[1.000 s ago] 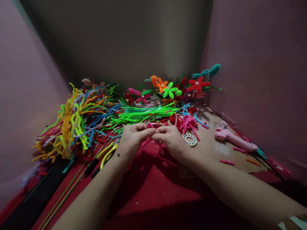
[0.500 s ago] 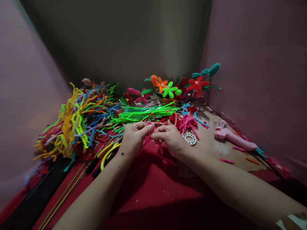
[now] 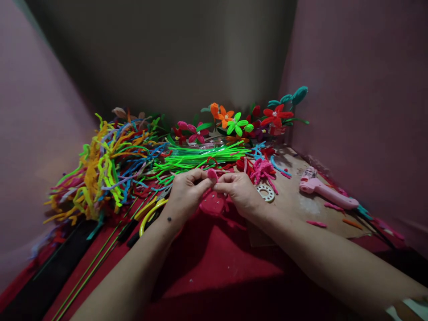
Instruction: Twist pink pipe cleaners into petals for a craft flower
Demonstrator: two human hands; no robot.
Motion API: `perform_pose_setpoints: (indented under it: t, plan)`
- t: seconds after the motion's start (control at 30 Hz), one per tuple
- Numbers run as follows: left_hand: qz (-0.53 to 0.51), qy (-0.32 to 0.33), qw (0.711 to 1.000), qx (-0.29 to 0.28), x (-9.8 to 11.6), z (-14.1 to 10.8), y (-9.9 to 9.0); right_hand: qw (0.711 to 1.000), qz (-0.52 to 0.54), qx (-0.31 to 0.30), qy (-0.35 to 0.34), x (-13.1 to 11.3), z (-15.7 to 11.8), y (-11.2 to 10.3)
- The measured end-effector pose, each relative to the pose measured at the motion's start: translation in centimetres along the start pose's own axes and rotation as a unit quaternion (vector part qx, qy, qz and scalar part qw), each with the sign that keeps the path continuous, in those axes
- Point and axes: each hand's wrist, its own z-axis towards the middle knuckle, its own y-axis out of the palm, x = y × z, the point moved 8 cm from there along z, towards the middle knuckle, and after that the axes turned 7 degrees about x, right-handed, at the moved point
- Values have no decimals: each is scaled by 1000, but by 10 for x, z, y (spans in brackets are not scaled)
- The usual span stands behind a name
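A small pink fuzzy piece (image 3: 212,174) is pinched between my two hands, above the red cloth (image 3: 217,263). My left hand (image 3: 189,191) grips its left side with thumb and fingers together. On the other side, my right hand (image 3: 236,189) closes its fingertips on the same piece. The fingertips hide part of it. Right of my right hand lie a bundle of pink fuzzy stems (image 3: 263,170) and a white ring with holes (image 3: 265,193).
Bright green stems (image 3: 207,156) lie beyond my hands, with fuzzy flowers (image 3: 236,125) behind. Multicoloured stems (image 3: 107,165) heap at left, near yellow-handled pliers (image 3: 149,216). A pink glue gun (image 3: 329,193) rests on brown board (image 3: 294,178) at right.
The pink piece now shows more plainly as a rounded shape between my fingertips. My hands have shifted only slightly, and both keep their grip.
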Motion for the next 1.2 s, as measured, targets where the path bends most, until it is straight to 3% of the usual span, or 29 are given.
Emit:
perform_pose_setpoints:
  t: [0.07,0.2,0.4,0.53,0.67,0.93,1.07,1.2]
  plan:
    - [13,13,1000,-3,2,0,0,1000,0,1,-1,-2,0,0]
    - [-44,-38,998,-39,-5,1,3,1000,2,-2,0,-1,-2,1]
    - [-10,11,999,42,2,4,-8,999,2,-29,19,3,-3,6]
    - [-32,-44,998,-29,-6,7,-3,999,32,-4,15,-2,0,-1]
    - [33,-68,991,-114,-12,5,3,997,76,-1,25,2,6,-4]
    - [61,-89,986,-126,-16,2,3,995,88,-16,48,3,12,-7]
    - [86,-58,982,-156,-15,4,6,999,24,-17,12,-3,12,-7]
    - [174,77,971,-143,-1,5,6,999,-13,29,-9,-1,13,-14]
